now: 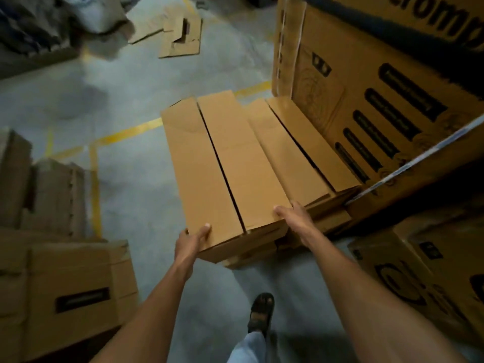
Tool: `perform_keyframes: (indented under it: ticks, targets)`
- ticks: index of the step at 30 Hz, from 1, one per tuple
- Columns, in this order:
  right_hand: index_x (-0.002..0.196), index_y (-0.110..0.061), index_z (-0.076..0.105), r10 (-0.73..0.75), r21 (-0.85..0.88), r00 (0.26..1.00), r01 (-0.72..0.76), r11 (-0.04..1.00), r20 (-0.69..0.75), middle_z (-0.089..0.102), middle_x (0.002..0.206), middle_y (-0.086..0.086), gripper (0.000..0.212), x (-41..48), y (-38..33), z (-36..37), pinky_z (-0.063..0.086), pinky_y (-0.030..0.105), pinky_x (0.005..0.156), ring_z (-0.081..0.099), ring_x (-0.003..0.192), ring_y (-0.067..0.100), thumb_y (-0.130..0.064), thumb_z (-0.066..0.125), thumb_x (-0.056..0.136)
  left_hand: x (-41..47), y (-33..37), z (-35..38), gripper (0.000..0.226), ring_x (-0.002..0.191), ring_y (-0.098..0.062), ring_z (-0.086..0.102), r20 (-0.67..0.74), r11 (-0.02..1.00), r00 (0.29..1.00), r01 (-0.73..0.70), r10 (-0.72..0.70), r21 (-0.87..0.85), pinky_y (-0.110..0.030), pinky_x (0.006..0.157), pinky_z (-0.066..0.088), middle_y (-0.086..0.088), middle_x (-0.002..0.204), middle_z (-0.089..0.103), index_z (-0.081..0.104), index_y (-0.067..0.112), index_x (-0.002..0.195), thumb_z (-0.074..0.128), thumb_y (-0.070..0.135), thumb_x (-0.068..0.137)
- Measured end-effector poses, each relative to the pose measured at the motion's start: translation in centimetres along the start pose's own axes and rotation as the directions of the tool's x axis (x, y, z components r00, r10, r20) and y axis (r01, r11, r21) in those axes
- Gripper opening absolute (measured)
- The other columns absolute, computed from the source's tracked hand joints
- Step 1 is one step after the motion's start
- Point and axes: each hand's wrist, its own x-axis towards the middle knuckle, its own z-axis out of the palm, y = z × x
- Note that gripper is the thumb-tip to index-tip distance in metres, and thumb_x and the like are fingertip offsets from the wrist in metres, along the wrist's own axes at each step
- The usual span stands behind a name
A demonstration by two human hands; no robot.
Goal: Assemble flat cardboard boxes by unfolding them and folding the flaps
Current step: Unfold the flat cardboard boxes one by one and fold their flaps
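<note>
Brown, plain flat-folded cardboard boxes (227, 166) are piled in a long stack left of the large printed brown carton (379, 100). A second pile of like flat cardboard (288, 153) lies between that stack and the carton, close against the carton's side. The near end of the stack is gripped at both corners. The left hand (191, 241) is clamped on the corner farther from the carton, with its thumb laid on the top face and its other fingers hidden beneath the edge. The right hand (293, 216) is clamped on the corner nearer the carton, its thumb over the top and its fingers curled down the side. How many layers are held cannot be told. No box has yet been opened, so the step in hand is judged to be the fetching of flat stock, and the task is barely begun. The next move calls for the held layers to be drawn away from the carton without dragging the second pile along. One blank must then be separated, squared open and its flaps folded. Space for this is offered by the grey concrete floor (131, 100) left of the carton, though the assembled brown boxes (73, 284) far to the carton's left must be kept clear of.
</note>
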Motion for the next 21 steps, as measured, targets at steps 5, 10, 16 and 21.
perform_keyframes:
  ticks: [5,10,16,21]
  targets:
    - [0.15,-0.015,0.045,-0.034,-0.058,0.998,0.031,0.998,-0.046,0.05,0.149,0.009,0.073,1.5,0.1,0.3,0.044,0.042,0.108,0.048,0.132,0.03,-0.049,0.069,0.09,0.7,-1.1,0.1,0.086,0.118,-0.026,0.058,0.139,0.99,0.988,-0.05,0.068,-0.133,-0.049,0.104,0.049,-0.005,0.136,0.057,0.039,0.02,0.141,0.086,0.044,0.074]
    - [0.149,-0.03,0.039,-0.144,0.122,0.988,0.151,0.981,-0.064,0.041,0.154,0.009,0.078,0.6,-2.2,0.0,0.05,0.054,0.1,0.048,0.13,0.033,-0.06,0.07,0.085,0.4,2.1,-0.7,0.081,0.108,-0.029,0.063,0.098,0.91,0.976,-0.141,0.194,-0.389,-0.043,0.084,0.053,-0.012,0.129,0.057,0.04,0.018,0.125,0.084,0.039,0.061]
    - [0.147,-0.032,0.04,-0.219,0.219,0.968,0.241,0.945,-0.122,0.044,0.147,0.012,0.074,-3.4,-5.1,-2.1,0.061,0.058,0.069,0.054,0.122,0.037,-0.057,0.072,0.085,-3.7,6.1,-2.7,0.083,0.094,-0.018,0.061,0.134,0.843,0.931,-0.237,0.338,-0.483,-0.033,0.072,0.05,-0.007,0.118,0.059,0.039,0.017,0.122,0.084,0.039,0.055]
    - [0.151,-0.031,0.035,-0.247,0.301,0.957,0.283,0.91,-0.154,0.042,0.141,0.006,0.078,-9.4,-2.9,-4.0,0.061,0.061,0.065,0.052,0.119,0.034,-0.057,0.07,0.087,-10.2,6.3,-4.3,0.088,0.089,-0.016,0.062,0.127,0.82,0.879,-0.365,0.459,-0.441,-0.033,0.068,0.048,-0.005,0.114,0.061,0.04,0.019,0.125,0.08,0.048,0.053]
